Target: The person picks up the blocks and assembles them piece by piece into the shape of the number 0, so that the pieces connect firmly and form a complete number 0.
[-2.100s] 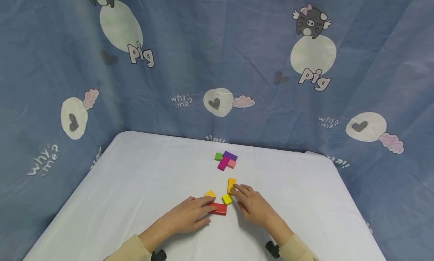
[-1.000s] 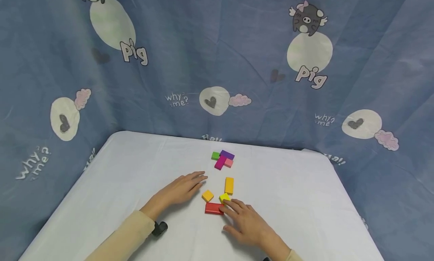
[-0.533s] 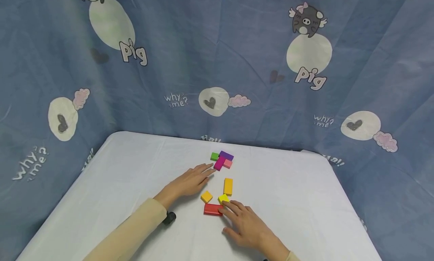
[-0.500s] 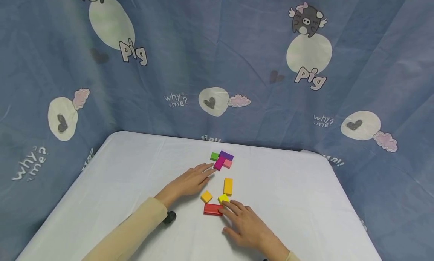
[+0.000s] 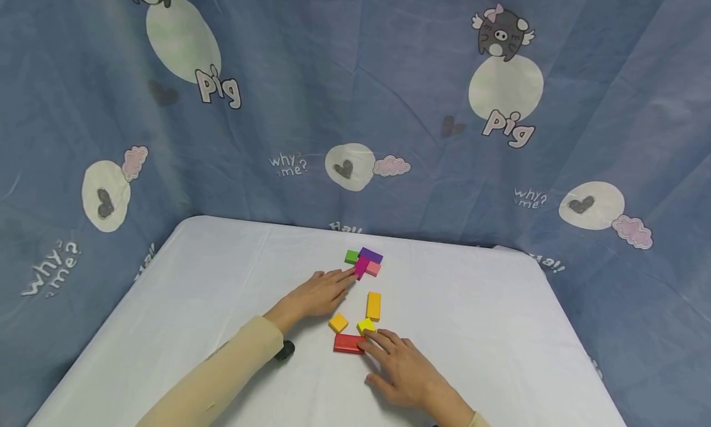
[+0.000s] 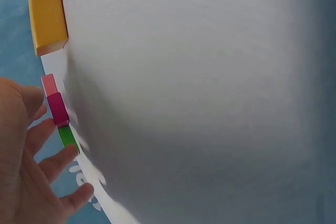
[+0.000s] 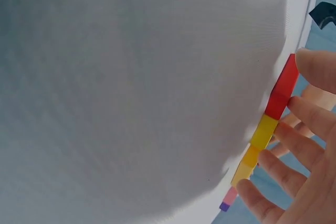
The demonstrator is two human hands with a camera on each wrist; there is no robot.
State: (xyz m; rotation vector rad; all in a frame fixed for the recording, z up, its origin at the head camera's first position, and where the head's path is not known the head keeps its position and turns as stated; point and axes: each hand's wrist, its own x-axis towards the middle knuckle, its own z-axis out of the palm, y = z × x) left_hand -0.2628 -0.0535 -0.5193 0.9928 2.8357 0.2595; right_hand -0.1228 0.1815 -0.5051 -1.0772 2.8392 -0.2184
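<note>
In the head view my left hand (image 5: 322, 294) stretches toward the far group, its fingertips at the near-left edge of the magenta block (image 5: 362, 265). Green (image 5: 352, 257), purple (image 5: 371, 255) and pink (image 5: 373, 268) blocks lie around that one. My right hand (image 5: 404, 371) has its fingers spread, with fingertips at the right end of the red block (image 5: 347, 344) and beside the yellow block (image 5: 366, 326). The right wrist view shows the red block (image 7: 283, 88) close to the thumb and index finger. Neither hand grips a block.
Beyond the yellow block lies a longer orange-yellow block (image 5: 374, 306). A small orange block (image 5: 338, 322) sits left of it, behind the red one. All rest on a white-covered table (image 5: 478, 316). A blue patterned cloth (image 5: 422, 106) hangs behind.
My left hand has left the red block and moved forward to the magenta block, covering part of it. My right hand has come back from the long orange-yellow block to the red and yellow blocks.
</note>
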